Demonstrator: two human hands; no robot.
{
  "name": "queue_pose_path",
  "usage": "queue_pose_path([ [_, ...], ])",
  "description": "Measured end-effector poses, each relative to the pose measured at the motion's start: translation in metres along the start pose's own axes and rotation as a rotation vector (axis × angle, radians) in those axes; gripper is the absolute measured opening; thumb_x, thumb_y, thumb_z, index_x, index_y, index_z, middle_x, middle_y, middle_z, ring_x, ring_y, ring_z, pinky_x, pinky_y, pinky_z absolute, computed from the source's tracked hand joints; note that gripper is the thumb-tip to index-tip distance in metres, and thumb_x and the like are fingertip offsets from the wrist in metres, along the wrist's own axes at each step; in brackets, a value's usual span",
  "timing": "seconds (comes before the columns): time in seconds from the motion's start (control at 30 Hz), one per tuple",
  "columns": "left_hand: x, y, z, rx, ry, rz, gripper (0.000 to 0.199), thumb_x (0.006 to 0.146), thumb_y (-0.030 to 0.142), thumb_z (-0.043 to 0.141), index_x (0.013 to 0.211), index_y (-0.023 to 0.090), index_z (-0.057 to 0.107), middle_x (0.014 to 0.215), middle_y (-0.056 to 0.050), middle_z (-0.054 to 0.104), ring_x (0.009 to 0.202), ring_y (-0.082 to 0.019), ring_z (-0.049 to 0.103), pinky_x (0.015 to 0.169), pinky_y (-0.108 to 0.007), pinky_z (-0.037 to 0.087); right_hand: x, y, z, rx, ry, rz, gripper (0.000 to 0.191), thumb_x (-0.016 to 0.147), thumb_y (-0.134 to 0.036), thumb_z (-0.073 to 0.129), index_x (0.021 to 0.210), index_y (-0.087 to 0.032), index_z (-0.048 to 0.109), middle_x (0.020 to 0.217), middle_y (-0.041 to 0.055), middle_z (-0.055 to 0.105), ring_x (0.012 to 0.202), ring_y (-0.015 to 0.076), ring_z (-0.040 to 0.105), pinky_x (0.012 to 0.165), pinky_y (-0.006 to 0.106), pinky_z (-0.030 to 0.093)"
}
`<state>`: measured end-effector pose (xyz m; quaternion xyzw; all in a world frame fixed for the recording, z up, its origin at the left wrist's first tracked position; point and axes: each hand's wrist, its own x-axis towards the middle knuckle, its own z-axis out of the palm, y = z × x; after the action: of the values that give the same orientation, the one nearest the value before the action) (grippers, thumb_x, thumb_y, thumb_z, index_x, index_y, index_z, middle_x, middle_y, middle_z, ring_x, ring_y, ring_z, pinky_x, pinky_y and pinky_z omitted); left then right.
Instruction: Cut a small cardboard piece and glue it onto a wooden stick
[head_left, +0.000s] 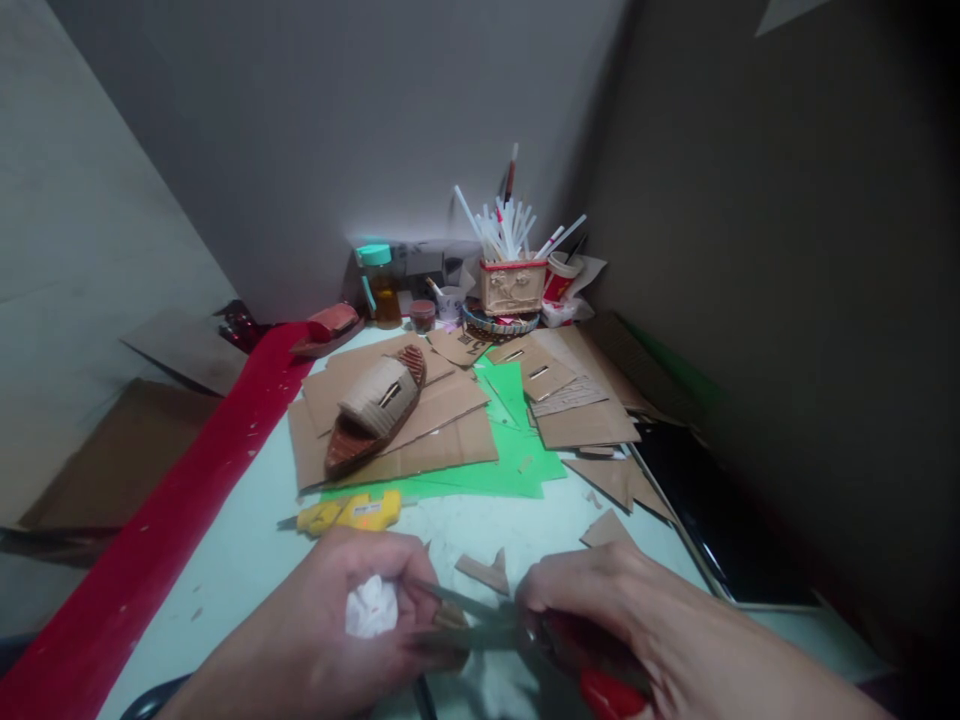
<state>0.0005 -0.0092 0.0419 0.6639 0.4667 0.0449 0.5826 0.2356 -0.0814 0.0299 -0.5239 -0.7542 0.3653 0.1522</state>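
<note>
Our left hand point(352, 590) clasps white paper point(373, 607) and cardboard point(450, 615). Our right hand point(600, 595) grips scissors point(484, 638), blades open around the cardboard.

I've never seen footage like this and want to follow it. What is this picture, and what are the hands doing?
There is no robot here. This one picture comes from a camera worn on a person's head, looking forward and down at their own bare hands.

The right hand holds red-handled scissors, with the blades reaching toward the left hand. That hand holds a crumpled white wad; a small brown piece at its fingers is too blurred to identify.

On the table lie a yellow glue gun, green sheets and cardboard, with a model boat on top. Thin white sticks stand in a box behind.
</note>
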Motion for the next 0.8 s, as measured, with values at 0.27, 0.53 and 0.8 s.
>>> queue_pose_path([
  [0.27, -0.0012, 0.0007, 0.004, 0.001, 0.03, 0.017, 0.025, 0.067, 0.03, 0.072, 0.056, 0.02, 0.053, 0.059, 0.006, 0.051, 0.057, -0.012, 0.038, 0.055, -0.023, 0.029, -0.0008, -0.0015, 0.0073, -0.056, 0.013, -0.011, 0.006, 0.078, -0.02, 0.069, 0.08, -0.023, 0.064, 0.071, -0.0052, 0.061, 0.065, 0.0137, 0.051, 0.066, 0.025, 0.036],
  [0.53, -0.0044, 0.0, 0.0017, 0.023, 0.081, 0.007, 0.016, 0.064, 0.031, 0.071, 0.058, 0.021, 0.06, 0.061, 0.006, 0.053, 0.061, -0.014, 0.042, 0.058, -0.023, 0.032, 0.0031, -0.0034, -0.0006, -0.046, 0.024, -0.074, 0.017, 0.085, -0.037, 0.068, 0.082, -0.021, 0.068, 0.067, -0.0031, 0.059, 0.06, 0.013, 0.05, 0.061, 0.025, 0.036],
  [0.8, -0.0037, -0.0012, 0.004, -0.149, 0.061, -0.114, 0.024, 0.066, 0.042, 0.068, 0.067, 0.021, 0.057, 0.051, 0.007, 0.043, 0.046, -0.009, 0.036, 0.046, -0.021, 0.027, 0.0033, -0.0036, 0.0064, -0.048, 0.008, 0.001, 0.009, 0.085, -0.027, 0.068, 0.079, -0.021, 0.066, 0.071, -0.0014, 0.058, 0.069, 0.0146, 0.053, 0.056, 0.021, 0.037],
])
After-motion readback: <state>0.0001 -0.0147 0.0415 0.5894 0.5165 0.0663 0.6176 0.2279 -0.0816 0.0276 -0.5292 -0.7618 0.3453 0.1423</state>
